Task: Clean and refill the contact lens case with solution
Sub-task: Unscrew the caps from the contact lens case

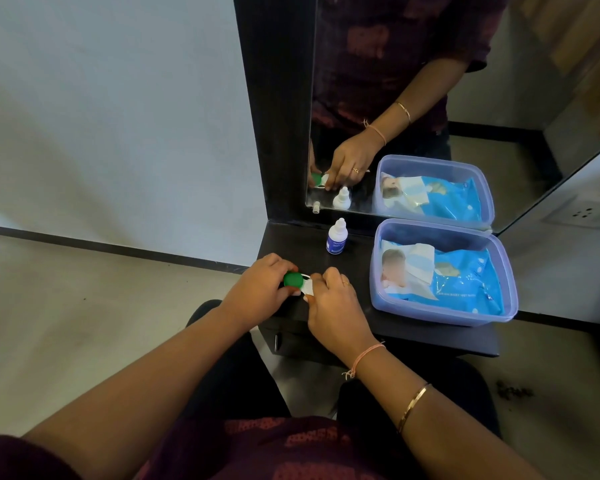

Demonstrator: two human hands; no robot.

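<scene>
I hold a contact lens case (294, 280) with a green round cap over the front left part of a dark shelf (430, 336). My left hand (260, 289) grips the green-capped end. My right hand (333, 303) pinches a small white wipe (308, 288) against the case's other end, which the wipe and fingers hide. A small white solution bottle (336, 237) with a blue label stands upright on the shelf behind my hands, capped, not touched.
A clear plastic tub (444, 315) holding a blue pack of wet wipes (465, 285) sits on the shelf to the right. A mirror (413, 98) stands behind, reflecting everything. A white wall and floor lie to the left.
</scene>
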